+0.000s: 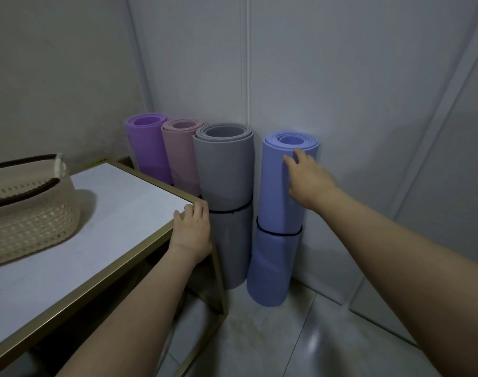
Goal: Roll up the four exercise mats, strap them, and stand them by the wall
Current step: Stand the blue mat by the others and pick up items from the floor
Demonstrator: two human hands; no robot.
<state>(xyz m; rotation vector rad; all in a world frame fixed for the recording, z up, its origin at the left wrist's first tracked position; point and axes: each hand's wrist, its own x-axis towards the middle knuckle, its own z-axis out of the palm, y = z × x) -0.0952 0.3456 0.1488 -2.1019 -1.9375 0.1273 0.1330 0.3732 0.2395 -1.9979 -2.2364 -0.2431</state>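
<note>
At my far left one woven basket (28, 213) sat on the white, gold-framed table (96, 213). My left hand (193, 227) rested on the table's near corner, its fingers close together and lightly bent on the top. Behind the table, four rolled mats stood on end along the grey panelled wall (341, 77): the purple mat (146, 148), the pink mat (182, 156), the grey mat (224, 180), and, a little apart, the blue mat (278, 213), its foot on the pale tiled floor (300, 336). I could count two black straps, the grey mat's strap (227, 212) and the blue mat's strap (278, 234); the table hid the other mats' lower halves. My right hand (308, 180) lay against the blue mat near its top, fingers together and nearly straight; I could not tell where the thumb sat.
</note>
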